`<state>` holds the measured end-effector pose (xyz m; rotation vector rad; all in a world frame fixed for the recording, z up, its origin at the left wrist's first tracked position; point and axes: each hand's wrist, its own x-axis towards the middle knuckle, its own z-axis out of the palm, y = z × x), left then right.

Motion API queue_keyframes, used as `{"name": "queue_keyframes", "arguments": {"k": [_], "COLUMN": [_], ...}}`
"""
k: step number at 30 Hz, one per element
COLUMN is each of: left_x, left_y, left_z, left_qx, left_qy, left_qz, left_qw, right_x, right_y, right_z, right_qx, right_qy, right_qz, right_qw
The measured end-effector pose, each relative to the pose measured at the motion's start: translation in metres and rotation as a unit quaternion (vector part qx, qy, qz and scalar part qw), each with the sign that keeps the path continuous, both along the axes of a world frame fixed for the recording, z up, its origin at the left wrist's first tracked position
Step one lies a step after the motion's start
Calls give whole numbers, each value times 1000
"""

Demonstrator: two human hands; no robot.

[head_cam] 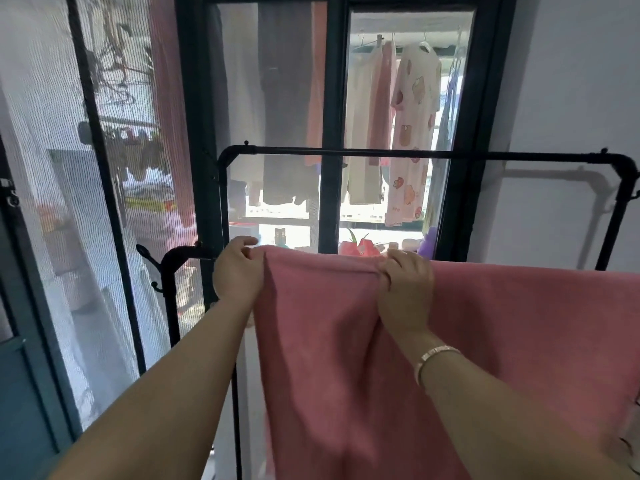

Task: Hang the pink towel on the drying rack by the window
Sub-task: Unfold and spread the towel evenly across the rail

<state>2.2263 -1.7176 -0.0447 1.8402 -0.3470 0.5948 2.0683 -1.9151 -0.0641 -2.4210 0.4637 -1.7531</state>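
Observation:
The pink towel [502, 323] drapes over the near lower bar of the black drying rack [381, 154], hanging down toward me and stretching off to the right. My left hand [235, 275] pinches its top left corner at the bar. About a hand's width to the right, my right hand [405, 292] grips a bunched fold of the top edge; a bracelet sits on that wrist. The rack's higher far bar is bare and runs across in front of the window [332, 98]. The near bar itself is hidden under the towel.
A mesh screen door [104, 202] stands at the left. Beyond the dark-framed window glass, clothes hang on a balcony line [412, 116]. A white wall [571, 98] fills the right. Hooks stick out from the rack's left post [166, 265].

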Motion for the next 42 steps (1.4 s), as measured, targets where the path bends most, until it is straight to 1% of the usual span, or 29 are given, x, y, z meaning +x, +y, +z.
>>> {"name": "queue_keyframes", "arguments": {"k": [3, 7, 10, 13, 16, 19, 21, 23, 25, 28, 29, 32, 36, 38, 40, 42], "left_x": [-6, -10, -14, -14, -14, -12, -11, -11, -11, -12, -11, -8, 0, 5, 5, 2], "left_y": [-9, -12, -11, -10, -9, -10, -12, -14, -15, -13, -12, -12, -17, -18, -17, -17], "left_z": [-5, -15, -26, -36, -38, -36, -37, -39, -40, -35, -33, -20, 4, 10, 11, 10], "left_qx": [7, 14, 13, 15, -22, -56, -59, -59, -61, -63, -61, -21, 62, 122, 196, 219], "left_qy": [3, 21, 59, 88, 95, 102, 105, 108, 100, 66, 55, 13, -37, -60, -82, -92], "left_qz": [-9, 13, 21, -12, -46, -57, -61, -64, -57, -25, -12, 21, 53, 86, 127, 159], "left_qw": [1000, 1000, 998, 996, 994, 992, 991, 990, 991, 996, 997, 999, 996, 987, 969, 958], "right_x": [-3, -9, -12, -10, -7, 1, 9, 17, 24, 24, 23, 20, 12, 11, 10, 9], "right_y": [-1, -1, -2, 3, 12, 19, 25, 30, 29, 20, 17, 9, 4, 3, 5, 6], "right_z": [-7, -7, -4, 3, 6, 7, 9, 11, 13, 16, 17, 16, 10, 10, 12, 11], "right_qx": [70, 119, 94, 75, 70, 28, -28, -56, -40, 20, 26, -9, -61, -74, -62, -59], "right_qy": [-21, -10, 4, -2, 4, 23, 51, 104, 126, 70, 66, 87, 97, 93, 93, 94], "right_qz": [12, 27, -3, -19, -15, -16, -11, 9, 37, 99, 103, 55, -10, -24, -17, -9], "right_qw": [997, 992, 996, 997, 997, 999, 998, 993, 991, 992, 992, 995, 993, 993, 994, 994]}}
